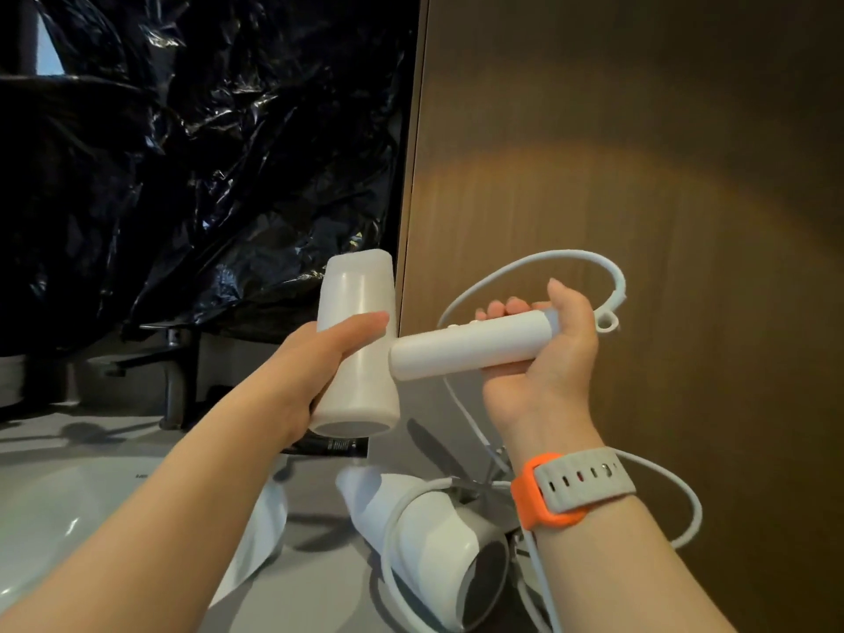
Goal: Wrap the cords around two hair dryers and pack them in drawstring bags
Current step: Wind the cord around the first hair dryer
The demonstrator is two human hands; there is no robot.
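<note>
Fingers of left hand (315,358) curled round dryer (361,386) barrel, right hand (548,358) gripping its handle, cord (555,254) looping above those fingers, second dryer (429,523) below, two dryers

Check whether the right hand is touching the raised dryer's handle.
Touching. Head view shows the right hand gripping the raised dryer's handle, wrapped round its end.

Crumpled black plastic (205,153) hangs beyond the left hand (315,363). Beyond the right hand (548,358) stands a brown wall (662,130) with a warm arc of light. Grey counter (315,596) below.
</note>
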